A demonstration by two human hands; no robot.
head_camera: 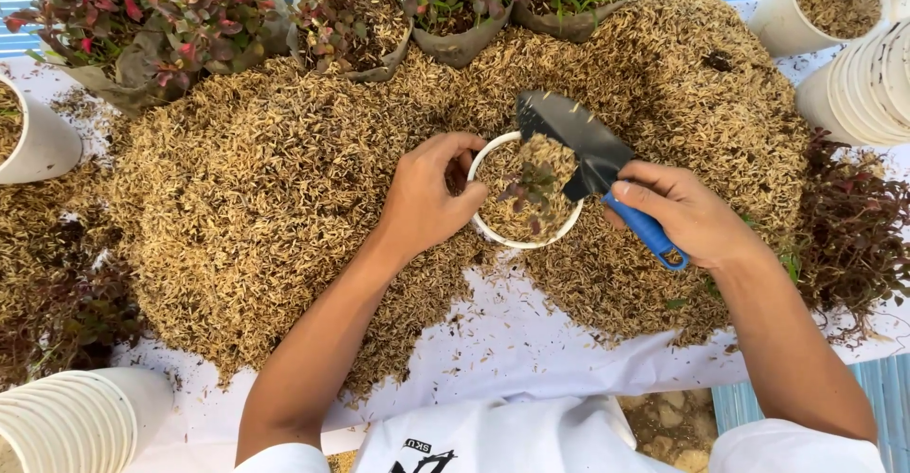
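Husks nearly fill the white pot (483, 231) amid the husk heap (284, 198): your left hand (427, 198) grips its rim, your right hand (678, 212) clasps the tipping trowel (583, 146); the seedling (533, 187) stands planted, topping-up remains.

A round white plastic pot (524, 238) sat half sunk in the heap of golden rice husk (284, 189), nearly brim-full of the same husk. A small red-leaved seedling (531, 187) stood upright near its centre. Over the pot's far rim tilted a black-bladed hand trowel with a blue handle (592, 155), blade angled down toward the pot, flecks of husk clinging to it.
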